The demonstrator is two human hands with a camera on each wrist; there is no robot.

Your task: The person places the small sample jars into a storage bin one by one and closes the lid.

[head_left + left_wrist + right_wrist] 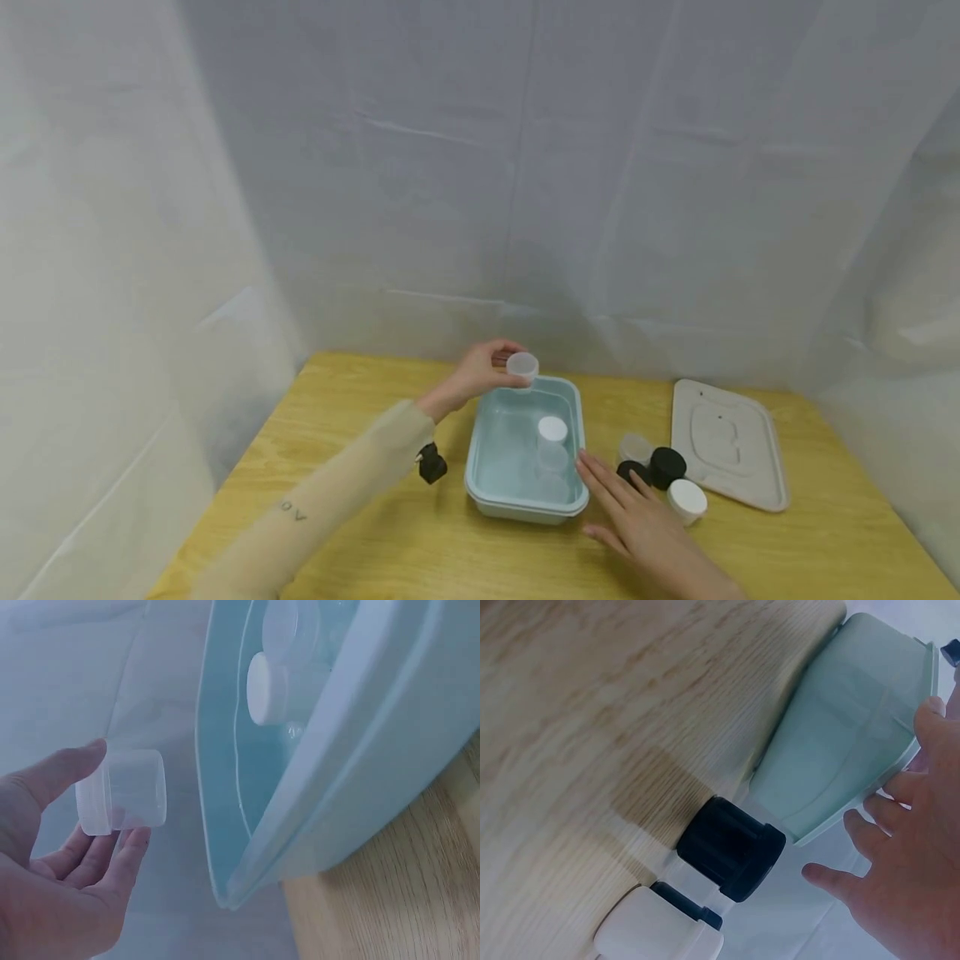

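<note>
white sheeting walls in a wooden worktop (360, 533). above the far rim of the pale blue tub (480, 467) the left hand (480, 372) pinches a small clear jar (522, 367) between thumb and fingertips, its grip closed round it; a white-capped jar (552, 442) already stands inside. this looks like the placing step: next, lower and let go. the left arm reaches forward. the right hand (637, 521) lies flat, fingers straight, holding nothing, at the tub's near right corner beside a black lid (667, 466).
</note>
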